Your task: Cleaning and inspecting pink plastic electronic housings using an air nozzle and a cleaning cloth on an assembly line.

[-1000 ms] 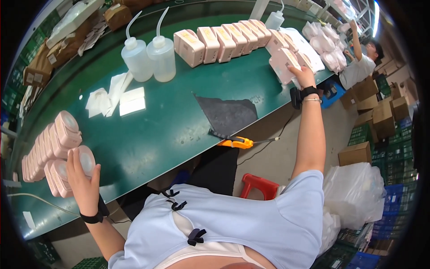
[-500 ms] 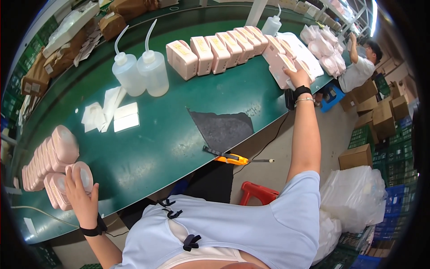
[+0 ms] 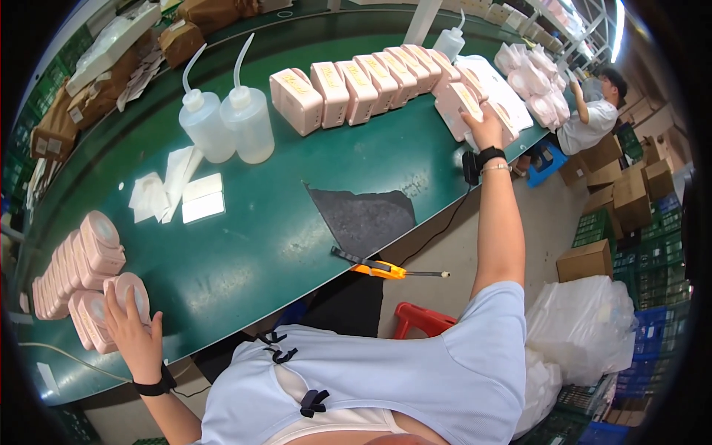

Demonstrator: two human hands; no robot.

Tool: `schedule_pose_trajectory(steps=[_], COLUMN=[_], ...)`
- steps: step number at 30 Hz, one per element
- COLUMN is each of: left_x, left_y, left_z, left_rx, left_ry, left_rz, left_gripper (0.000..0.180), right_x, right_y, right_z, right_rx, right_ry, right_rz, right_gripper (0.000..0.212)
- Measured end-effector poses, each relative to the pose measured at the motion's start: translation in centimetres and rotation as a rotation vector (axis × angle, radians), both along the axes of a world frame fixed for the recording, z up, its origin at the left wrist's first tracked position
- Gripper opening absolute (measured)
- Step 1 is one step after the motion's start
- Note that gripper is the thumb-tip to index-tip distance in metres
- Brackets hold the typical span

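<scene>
Two groups of pink plastic units are in use, 1 per hand, at opp. ends of the green table (image 3: 245,241). L hand (image 3: 136,337) rests on a round-faced unit (image 3: 141,288) at the near L; its fingers are spread, thumb apart, no closed grip. R hand (image 3: 486,127) is on a pink unit (image 3: 449,108) at the R end, thumb against it; fingertips partly hidden, can't tell if gripping. Step in hand, prob.: handling units w/ both hands at once. Any lift would call for fingers closing round 1 unit w/o knocking its neighbours. Further out: L row (image 3: 98,256), far row (image 3: 361,93), squeeze bottles (image 3: 248,124), white wipes (image 3: 150,197), dark cloth (image 3: 363,217), orange-and-black tool (image 3: 384,268) at near edge, co-worker (image 3: 589,122) far R.
</scene>
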State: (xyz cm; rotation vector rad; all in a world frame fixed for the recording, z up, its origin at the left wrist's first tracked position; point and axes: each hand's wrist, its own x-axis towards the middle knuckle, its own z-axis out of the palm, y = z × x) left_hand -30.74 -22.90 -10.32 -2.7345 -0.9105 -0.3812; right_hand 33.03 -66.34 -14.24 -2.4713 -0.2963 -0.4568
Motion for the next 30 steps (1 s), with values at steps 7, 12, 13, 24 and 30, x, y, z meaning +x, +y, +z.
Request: schedule_pose_trajectory(steps=[7, 12, 13, 24, 30], left_x=[-0.4, -0.3, -0.2, -0.1, 0.2], left_y=[0.0, -0.1, -0.1, -0.1, -0.3], left_z=[0.0, -0.5, -0.5, -0.5, -0.5], left_rx=[0.042, 0.045, 0.048, 0.087, 0.069], left_ry=[0.032, 0.014, 0.013, 0.034, 0.026], left_rz=[-0.005, 0.019, 0.017, 0.021, 0.045], left_gripper=[0.069, 0.070, 0.070, 0.066, 0.065], right_x=[-4.0, -2.7, -2.2, 1.0, 2.9], right_y=[-3.9, -1.7, -0.7, 2.2, 0.4], right_z=[0.0, 0.9, 1.2, 0.8, 4.7], right_rx=[0.403, 0.212, 0.154, 0.113, -0.228], right_ry=[0.266, 0.208, 0.225, -0.039, -0.184], right_rz=[0.185, 0.155, 0.145, 0.044, -0.176], right_gripper=[0.046, 0.046, 0.048, 0.057, 0.048])
